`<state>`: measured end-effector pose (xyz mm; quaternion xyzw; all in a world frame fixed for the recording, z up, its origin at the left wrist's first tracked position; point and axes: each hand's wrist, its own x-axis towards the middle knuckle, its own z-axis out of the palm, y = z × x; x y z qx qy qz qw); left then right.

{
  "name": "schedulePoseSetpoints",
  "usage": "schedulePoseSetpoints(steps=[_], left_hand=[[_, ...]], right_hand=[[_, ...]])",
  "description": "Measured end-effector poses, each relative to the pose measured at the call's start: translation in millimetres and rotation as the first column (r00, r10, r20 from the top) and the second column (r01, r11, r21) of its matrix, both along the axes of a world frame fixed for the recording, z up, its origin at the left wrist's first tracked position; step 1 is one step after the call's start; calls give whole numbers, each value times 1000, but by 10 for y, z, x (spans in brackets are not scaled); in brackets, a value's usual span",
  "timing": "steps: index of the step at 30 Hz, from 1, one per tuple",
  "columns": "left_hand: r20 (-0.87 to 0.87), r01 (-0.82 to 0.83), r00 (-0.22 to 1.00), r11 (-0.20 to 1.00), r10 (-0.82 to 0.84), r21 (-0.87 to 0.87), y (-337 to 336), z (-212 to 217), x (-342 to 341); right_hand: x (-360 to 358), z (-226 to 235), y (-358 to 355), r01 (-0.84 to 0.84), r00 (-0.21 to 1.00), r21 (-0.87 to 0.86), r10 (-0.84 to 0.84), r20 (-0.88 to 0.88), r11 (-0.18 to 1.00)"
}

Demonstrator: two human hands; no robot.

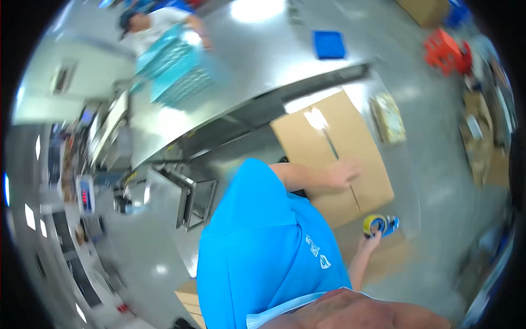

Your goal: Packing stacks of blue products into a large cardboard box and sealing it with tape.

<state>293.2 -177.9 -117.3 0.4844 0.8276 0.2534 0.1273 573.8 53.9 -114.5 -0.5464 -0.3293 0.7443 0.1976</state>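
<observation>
A brown cardboard carton [361, 137] stands in front of me with its top flaps folded together. Clear tape covers the far end of its seam, while a dark gap shows along the rest. My left hand [345, 172] lies on the top beside the seam, fingers resting on the flaps, slightly blurred. Off the carton's near right corner, my right hand [372, 239] is closed round a blue tape dispenser [390, 225] with a yellow roll of tape [374, 224] on it.
A steel table [263, 66] runs beyond the carton, with a blue square item [329, 45] on it. Another person [164, 24] handles turquoise plastic bags [178, 71] there. A wrapped yellowish pack [388, 118] lies right of the carton. Red plastic crates [445, 53] stand farther right.
</observation>
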Motion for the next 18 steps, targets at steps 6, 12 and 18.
schedulePoseSetpoints(steps=[6, 12, 18], left_hand=[[-113, -815, 494, 413, 862, -407, -2025, 380, -1087], [207, -652, 488, 512, 848, -559, -2347, 302, -1259], [250, -738, 373, 449, 894, -504, -2455, 560, -1026]], right_hand=[[-802, 185, -425, -201, 972, 54, 193, 132, 978], [-1157, -141, -545, -215, 974, 176, 198, 109, 961], [-1406, -103, -900, -217, 973, 262, 187, 135, 940]])
